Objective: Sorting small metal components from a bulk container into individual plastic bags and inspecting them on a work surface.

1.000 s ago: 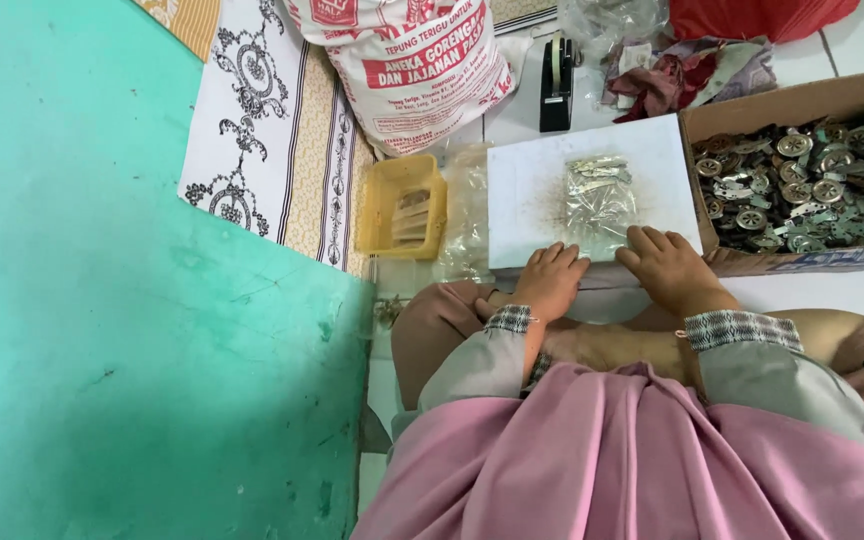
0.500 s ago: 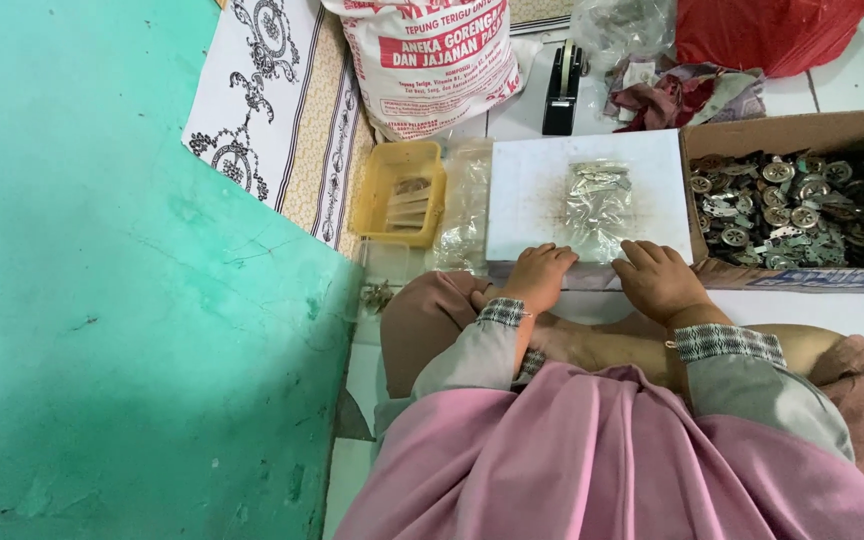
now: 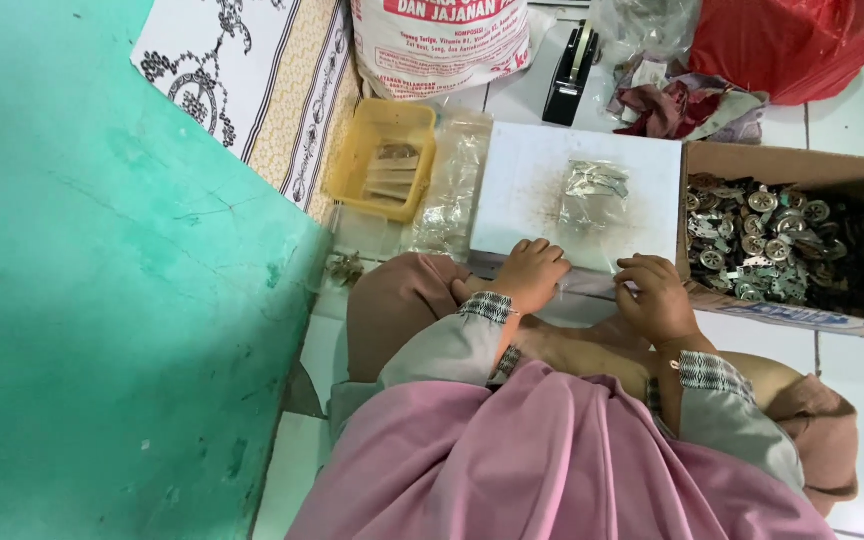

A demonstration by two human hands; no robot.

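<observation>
My left hand (image 3: 530, 274) rests with curled fingers on the near edge of a white board (image 3: 522, 190) lying on the floor in front of my knees. My right hand (image 3: 655, 297) sits beside it at the board's near right corner, fingers bent; whether they pinch something small is hidden. A small clear plastic bag of metal parts (image 3: 594, 192) lies on the board just beyond both hands. A cardboard box (image 3: 852, 178) full of small round metal parts stands to the right of my right hand.
A yellow plastic tray (image 3: 380, 158) and a pile of clear bags (image 3: 449, 187) lie left of the board. Behind are a printed white sack (image 3: 442, 40), a black tape dispenser (image 3: 568, 64), rags, a red bag (image 3: 792, 45). A teal wall (image 3: 102, 320) fills the left.
The view has shifted, so everything sits lower in the frame. Both hands have stayed at the board's near edge, and the fingers have curled in a little more.
</observation>
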